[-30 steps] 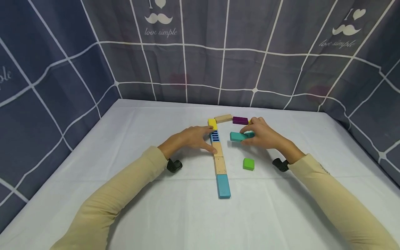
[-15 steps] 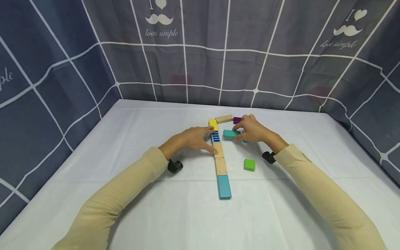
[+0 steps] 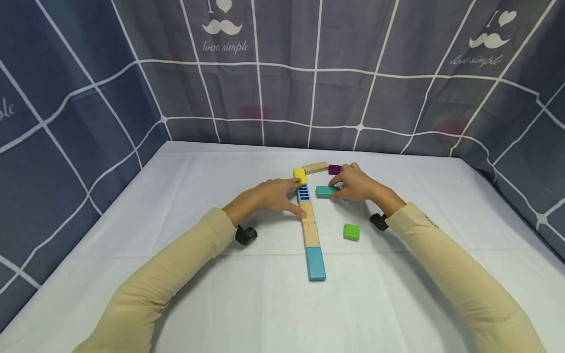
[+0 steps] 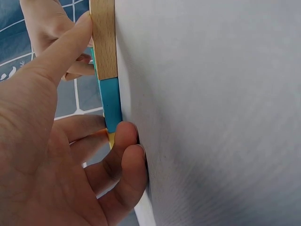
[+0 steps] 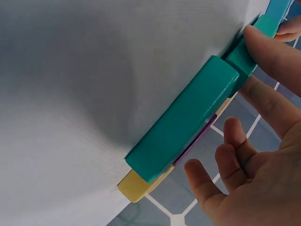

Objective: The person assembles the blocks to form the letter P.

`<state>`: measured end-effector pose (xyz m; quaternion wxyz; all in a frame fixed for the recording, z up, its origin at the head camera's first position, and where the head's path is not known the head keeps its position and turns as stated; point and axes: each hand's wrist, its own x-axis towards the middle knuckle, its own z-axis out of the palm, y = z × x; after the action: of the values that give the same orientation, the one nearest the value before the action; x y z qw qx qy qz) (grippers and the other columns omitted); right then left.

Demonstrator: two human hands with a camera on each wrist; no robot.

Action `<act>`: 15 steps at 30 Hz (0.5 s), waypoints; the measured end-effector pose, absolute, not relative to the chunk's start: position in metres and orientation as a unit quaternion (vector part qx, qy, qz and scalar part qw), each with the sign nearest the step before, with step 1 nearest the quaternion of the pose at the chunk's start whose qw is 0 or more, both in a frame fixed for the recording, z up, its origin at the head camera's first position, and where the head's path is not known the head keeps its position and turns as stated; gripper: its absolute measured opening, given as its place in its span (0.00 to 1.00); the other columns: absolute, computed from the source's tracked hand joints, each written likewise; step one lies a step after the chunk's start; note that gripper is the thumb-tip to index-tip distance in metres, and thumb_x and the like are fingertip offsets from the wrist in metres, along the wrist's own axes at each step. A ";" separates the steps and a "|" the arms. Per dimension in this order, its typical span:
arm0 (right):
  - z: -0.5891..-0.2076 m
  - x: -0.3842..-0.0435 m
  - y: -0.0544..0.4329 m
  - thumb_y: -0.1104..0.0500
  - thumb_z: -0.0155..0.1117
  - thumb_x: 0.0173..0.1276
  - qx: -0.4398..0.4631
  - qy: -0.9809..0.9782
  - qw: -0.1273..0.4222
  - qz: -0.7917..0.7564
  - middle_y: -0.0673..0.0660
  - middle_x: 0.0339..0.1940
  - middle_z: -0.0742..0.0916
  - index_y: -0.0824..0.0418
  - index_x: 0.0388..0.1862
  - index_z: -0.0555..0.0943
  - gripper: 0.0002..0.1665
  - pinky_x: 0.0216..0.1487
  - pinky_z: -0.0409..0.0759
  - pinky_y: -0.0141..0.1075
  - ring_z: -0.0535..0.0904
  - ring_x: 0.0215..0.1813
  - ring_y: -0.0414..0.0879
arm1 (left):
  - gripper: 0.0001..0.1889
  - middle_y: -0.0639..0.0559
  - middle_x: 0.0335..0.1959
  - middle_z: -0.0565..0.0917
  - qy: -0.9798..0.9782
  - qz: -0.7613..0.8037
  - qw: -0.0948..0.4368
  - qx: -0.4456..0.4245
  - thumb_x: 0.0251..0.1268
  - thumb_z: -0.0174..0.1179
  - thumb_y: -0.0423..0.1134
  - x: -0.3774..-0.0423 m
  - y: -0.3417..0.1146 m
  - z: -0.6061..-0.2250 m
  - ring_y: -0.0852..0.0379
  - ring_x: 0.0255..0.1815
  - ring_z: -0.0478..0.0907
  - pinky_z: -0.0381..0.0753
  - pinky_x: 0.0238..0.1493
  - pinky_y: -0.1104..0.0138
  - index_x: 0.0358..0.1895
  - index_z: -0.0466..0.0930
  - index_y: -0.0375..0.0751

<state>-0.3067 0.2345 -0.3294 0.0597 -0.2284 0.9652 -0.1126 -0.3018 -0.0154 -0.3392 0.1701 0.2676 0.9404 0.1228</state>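
A row of blocks on the white cloth holds a yellow block (image 3: 299, 175), a blue striped block (image 3: 304, 192), two plain wooden blocks (image 3: 311, 234) and a long blue block (image 3: 315, 264). My left hand (image 3: 275, 194) lies along the row's left side. Its thumb touches a wooden block (image 4: 104, 42), and its fingers reach the blue striped and yellow blocks. My right hand (image 3: 355, 184) pinches a teal block (image 3: 325, 192) between thumb and finger, just right of the row. A second teal block (image 5: 186, 117) sits beside the pinched one, mostly hidden in the head view.
Behind the right hand lie a slanted wooden block (image 3: 315, 167) and a purple block (image 3: 334, 169). Another yellow block (image 5: 138, 186) shows in the right wrist view. A green block (image 3: 351, 232) lies nearer me. A grey checked curtain (image 3: 282, 93) borders the table.
My right hand has moved left with the teal block, bringing it closer to the row, then turned it slightly. The left hand has kept its place.
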 end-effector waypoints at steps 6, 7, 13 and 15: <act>-0.331 -0.307 0.233 0.54 0.77 0.57 -0.222 0.967 0.066 -0.106 0.62 0.43 0.80 0.63 0.52 0.86 0.25 0.47 0.64 0.46 0.65 0.49 0.56 | 0.53 0.54 0.79 0.56 0.940 0.124 0.173 0.267 0.50 0.65 0.72 -0.302 -0.016 -0.339 0.46 0.77 0.53 0.57 0.71 0.45 0.78 0.58 0.52; -0.331 -0.306 0.233 0.54 0.77 0.57 -0.222 0.967 0.065 -0.105 0.62 0.43 0.80 0.64 0.52 0.86 0.25 0.47 0.64 0.46 0.65 0.49 0.56 | 0.53 0.54 0.79 0.56 0.940 0.124 0.173 0.267 0.50 0.65 0.72 -0.302 -0.016 -0.339 0.46 0.77 0.53 0.57 0.71 0.45 0.78 0.58 0.52; -0.332 -0.305 0.233 0.54 0.76 0.58 -0.220 0.968 0.068 -0.105 0.62 0.43 0.79 0.64 0.53 0.86 0.25 0.47 0.65 0.46 0.64 0.49 0.56 | 0.53 0.55 0.79 0.55 0.940 0.127 0.171 0.266 0.49 0.65 0.72 -0.301 -0.016 -0.339 0.45 0.77 0.53 0.57 0.71 0.45 0.78 0.58 0.52; -0.331 -0.305 0.233 0.54 0.76 0.58 -0.216 0.968 0.070 -0.106 0.62 0.44 0.79 0.64 0.53 0.86 0.25 0.47 0.65 0.46 0.64 0.50 0.56 | 0.53 0.55 0.79 0.55 0.940 0.128 0.169 0.268 0.49 0.65 0.72 -0.302 -0.017 -0.340 0.45 0.77 0.53 0.56 0.71 0.45 0.78 0.58 0.52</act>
<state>-0.3052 0.2325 -0.3314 0.0703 -0.2160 0.9681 -0.1055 -0.3016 -0.0166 -0.3397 0.1690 0.2684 0.9397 0.1279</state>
